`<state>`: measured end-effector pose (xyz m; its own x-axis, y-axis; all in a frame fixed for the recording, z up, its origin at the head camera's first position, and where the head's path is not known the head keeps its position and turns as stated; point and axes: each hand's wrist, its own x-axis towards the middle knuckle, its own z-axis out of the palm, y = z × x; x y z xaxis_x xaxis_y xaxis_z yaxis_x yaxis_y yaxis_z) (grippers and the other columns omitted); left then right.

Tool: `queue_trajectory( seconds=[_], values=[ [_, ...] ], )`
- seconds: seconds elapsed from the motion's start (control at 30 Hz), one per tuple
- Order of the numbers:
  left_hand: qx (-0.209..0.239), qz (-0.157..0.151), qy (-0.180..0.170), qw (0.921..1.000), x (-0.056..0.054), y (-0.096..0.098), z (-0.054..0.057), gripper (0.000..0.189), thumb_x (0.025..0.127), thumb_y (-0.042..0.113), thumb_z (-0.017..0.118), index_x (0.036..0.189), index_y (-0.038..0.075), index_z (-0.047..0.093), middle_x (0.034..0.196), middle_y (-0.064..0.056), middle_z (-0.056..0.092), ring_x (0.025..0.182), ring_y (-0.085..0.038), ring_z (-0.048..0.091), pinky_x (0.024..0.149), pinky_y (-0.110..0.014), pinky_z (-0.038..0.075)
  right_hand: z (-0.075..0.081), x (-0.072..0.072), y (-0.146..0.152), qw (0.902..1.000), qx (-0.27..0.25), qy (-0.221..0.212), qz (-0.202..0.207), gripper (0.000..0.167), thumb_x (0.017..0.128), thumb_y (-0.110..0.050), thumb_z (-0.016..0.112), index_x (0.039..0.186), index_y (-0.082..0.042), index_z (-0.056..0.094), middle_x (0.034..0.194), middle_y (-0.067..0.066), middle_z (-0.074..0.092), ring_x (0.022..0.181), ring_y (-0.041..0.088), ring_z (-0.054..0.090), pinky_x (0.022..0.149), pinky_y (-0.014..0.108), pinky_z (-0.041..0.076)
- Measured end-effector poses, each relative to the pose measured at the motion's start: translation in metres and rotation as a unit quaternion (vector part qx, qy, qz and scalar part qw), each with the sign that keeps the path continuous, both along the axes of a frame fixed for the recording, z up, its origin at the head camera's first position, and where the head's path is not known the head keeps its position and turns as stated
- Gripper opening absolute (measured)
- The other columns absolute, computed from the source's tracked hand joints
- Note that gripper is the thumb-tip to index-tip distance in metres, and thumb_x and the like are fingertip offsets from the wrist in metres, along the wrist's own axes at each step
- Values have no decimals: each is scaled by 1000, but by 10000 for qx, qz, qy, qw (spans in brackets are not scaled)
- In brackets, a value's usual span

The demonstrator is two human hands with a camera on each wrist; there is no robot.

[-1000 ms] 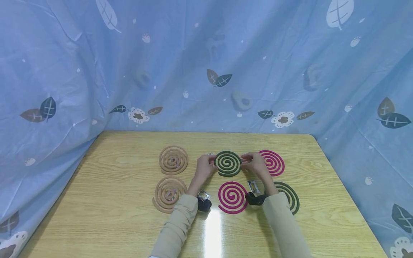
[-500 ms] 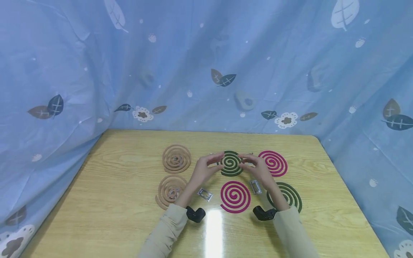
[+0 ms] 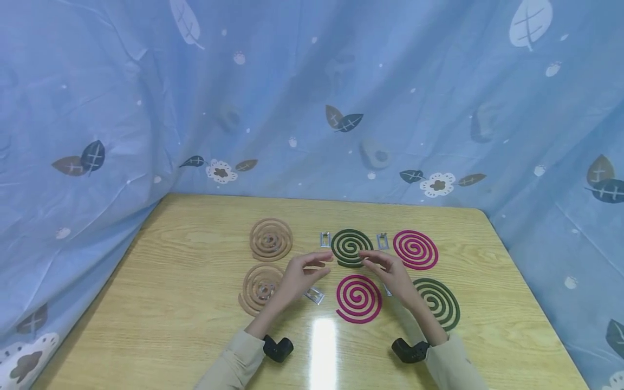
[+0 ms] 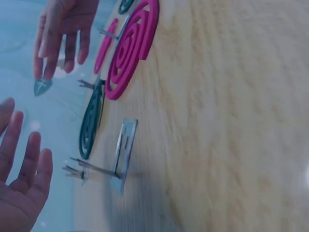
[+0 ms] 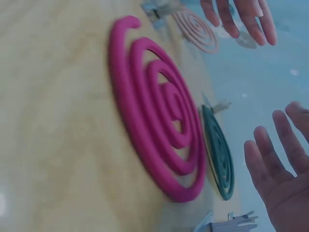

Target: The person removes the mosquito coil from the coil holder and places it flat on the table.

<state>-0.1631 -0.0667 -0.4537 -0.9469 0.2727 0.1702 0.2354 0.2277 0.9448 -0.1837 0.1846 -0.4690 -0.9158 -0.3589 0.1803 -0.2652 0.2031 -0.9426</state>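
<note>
Left hand and right hand empty, raised over table, fingers loosely curved; gap between them suits coil's round rim, I'd judge. Just beyond, dark green mosquito coil flat toward far edge, untouched, between two metal stands. Magenta coil on its near side. Second magenta coil, second green coil closer to right edge. Brown coils toward left edge, metal glinting at centres, maybe stands. Flat lay likely spares brittle spirals.

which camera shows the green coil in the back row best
The head view: the green coil shows from above, rings clearly separate, though the right hand overlaps its edge. Both wrist views show it as a narrow, slanted oval.
</note>
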Motion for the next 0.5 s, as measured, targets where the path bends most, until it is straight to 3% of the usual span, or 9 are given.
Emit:
queue_trajectory(
  seconds=[0.27, 0.5],
  values=[
    [156, 21, -48, 9999, 18, -16, -3, 35, 89, 7, 67, 123, 5, 63, 117, -9, 67, 108, -36, 60, 88, -25, 55, -7, 15, -9, 9992, -201, 251, 235, 27, 95, -4, 57, 120, 7, 60, 118, 27, 60, 107, 24, 62, 91, 20, 52],
    [38, 200, 11, 9998, 39, -41, -2, 34, 88, 8, 69, 121, 3, 64, 115, -11, 67, 105, -38, 60, 86, -25, 56, -12, 25, -27, 9960, -317, 516, 652, 26, 94, -1, 58, 119, 5, 61, 116, 30, 59, 104, 30, 62, 89, 22, 54]
  ],
)
